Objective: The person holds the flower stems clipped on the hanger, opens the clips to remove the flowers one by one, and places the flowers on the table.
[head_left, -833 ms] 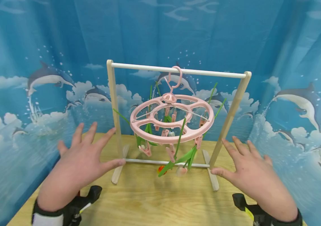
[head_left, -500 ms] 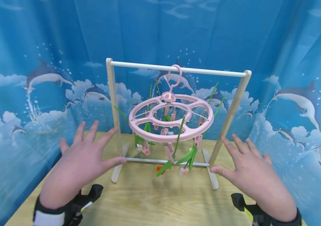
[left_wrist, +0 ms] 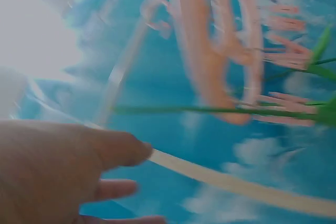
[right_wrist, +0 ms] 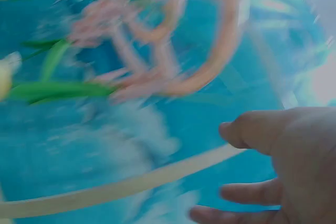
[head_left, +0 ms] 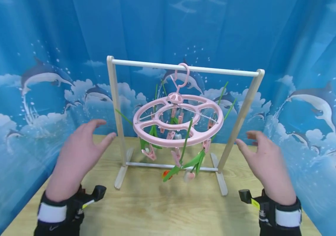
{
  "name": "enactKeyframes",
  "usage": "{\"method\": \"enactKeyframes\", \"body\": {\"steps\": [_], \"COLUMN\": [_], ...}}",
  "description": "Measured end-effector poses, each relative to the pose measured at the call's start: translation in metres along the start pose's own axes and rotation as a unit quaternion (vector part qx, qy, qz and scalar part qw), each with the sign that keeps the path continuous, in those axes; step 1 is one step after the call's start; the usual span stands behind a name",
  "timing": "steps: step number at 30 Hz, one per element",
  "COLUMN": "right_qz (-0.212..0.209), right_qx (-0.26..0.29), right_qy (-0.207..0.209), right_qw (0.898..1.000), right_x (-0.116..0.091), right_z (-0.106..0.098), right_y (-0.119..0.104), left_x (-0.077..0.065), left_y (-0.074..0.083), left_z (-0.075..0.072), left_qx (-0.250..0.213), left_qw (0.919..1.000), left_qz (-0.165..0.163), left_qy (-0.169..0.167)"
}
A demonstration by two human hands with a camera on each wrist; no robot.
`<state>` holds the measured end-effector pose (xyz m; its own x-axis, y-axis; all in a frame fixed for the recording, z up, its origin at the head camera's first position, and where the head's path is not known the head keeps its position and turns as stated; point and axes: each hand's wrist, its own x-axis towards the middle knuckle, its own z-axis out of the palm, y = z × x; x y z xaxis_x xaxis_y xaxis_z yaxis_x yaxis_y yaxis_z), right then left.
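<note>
A round pink clip hanger (head_left: 174, 142) hangs by its hook from the white top bar (head_left: 221, 70) of a wooden-sided rack (head_left: 241, 119). Pink clips (head_left: 176, 156) below the ring hold several artificial tulips head-down, their green stems poking up past it. A white-pink tulip (head_left: 189, 176) and an orange-red one (head_left: 166, 175) dangle at the front. My left hand (head_left: 79, 150) hovers left of the rack, fingers loosely bent, holding nothing. To the right of the rack my right hand (head_left: 267, 157) also hovers without anything in it, its fingers partly hidden in the head view.
The rack stands on a light wooden table (head_left: 156, 206) by its feet (head_left: 220, 182), joined by a white lower bar (head_left: 144, 165). A blue dolphin-print curtain (head_left: 150, 32) surrounds the table at the back and sides. Both wrists wear black camera mounts (head_left: 98, 193).
Both hands have gone from spread, straight fingers to loosely bent ones. The right hand has drawn slightly away from the rack's right post. The hanger still hangs in place.
</note>
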<state>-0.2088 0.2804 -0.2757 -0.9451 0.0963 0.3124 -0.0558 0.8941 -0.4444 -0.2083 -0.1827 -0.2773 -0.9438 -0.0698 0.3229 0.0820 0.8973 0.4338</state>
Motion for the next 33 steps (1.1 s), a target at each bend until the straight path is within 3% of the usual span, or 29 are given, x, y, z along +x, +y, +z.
{"method": "enactKeyframes", "body": {"steps": [3, 7, 11, 14, 22, 28, 33], "right_qz": [0.037, 0.065, 0.068, 0.062, 0.052, 0.05, 0.05], "right_qx": [0.091, 0.163, 0.216, 0.248, 0.253, 0.217, 0.21], "right_qy": [0.009, -0.024, -0.055, -0.071, -0.069, -0.069, -0.066], "right_qw": [0.995, 0.984, 0.973, 0.964, 0.964, 0.972, 0.974], "right_x": [0.027, 0.056, 0.065, 0.066, 0.066, 0.064, 0.063], "right_z": [0.017, 0.049, 0.073, 0.085, 0.096, 0.1, 0.1], "right_y": [0.024, 0.053, 0.065, 0.067, 0.066, 0.063, 0.061], "left_x": [0.029, 0.062, 0.074, 0.075, 0.076, 0.074, 0.073], "left_y": [-0.017, -0.048, -0.07, -0.078, -0.073, -0.064, -0.061], "left_z": [0.018, 0.061, 0.1, 0.118, 0.139, 0.141, 0.138], "left_qx": [-0.105, -0.216, -0.27, -0.283, -0.284, -0.27, -0.267], "left_qw": [0.994, 0.9741, 0.9568, 0.9518, 0.9521, 0.9575, 0.9585], "left_qz": [-0.025, -0.048, -0.059, -0.06, -0.024, -0.01, -0.022], "left_qy": [0.014, -0.046, -0.091, -0.101, -0.111, -0.101, -0.098]}}
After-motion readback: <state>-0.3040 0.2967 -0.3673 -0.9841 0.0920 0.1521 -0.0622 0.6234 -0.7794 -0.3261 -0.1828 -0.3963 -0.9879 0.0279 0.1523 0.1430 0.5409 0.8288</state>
